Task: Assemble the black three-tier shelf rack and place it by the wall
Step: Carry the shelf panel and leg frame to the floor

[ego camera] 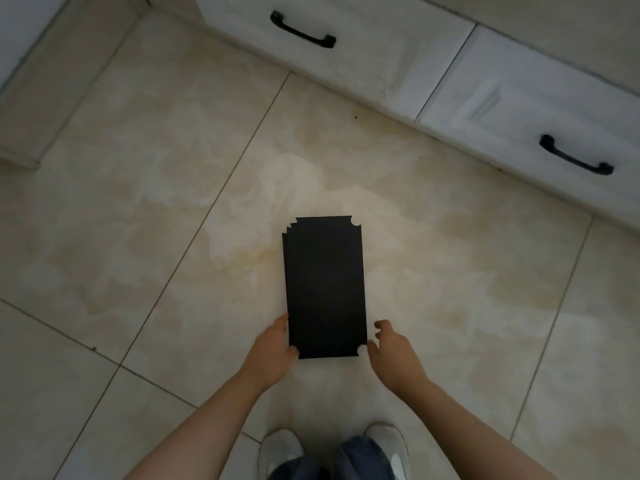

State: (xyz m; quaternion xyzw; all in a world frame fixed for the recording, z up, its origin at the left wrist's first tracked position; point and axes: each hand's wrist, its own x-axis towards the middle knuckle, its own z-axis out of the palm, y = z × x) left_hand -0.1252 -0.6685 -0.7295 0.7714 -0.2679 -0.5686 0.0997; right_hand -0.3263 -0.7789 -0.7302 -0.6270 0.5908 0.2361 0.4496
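A stack of flat black shelf panels with notched corners lies on the tiled floor in the middle of the view, its far corners slightly fanned out. My left hand rests against the stack's near left edge, thumb at the corner notch. My right hand is at the near right corner, fingers spread and only a fingertip near the notch. Neither hand has the stack lifted.
White cabinet drawers with black handles run along the back and right. A second handle sits far right. A white wall base stands at the left. My shoes are just below the stack.
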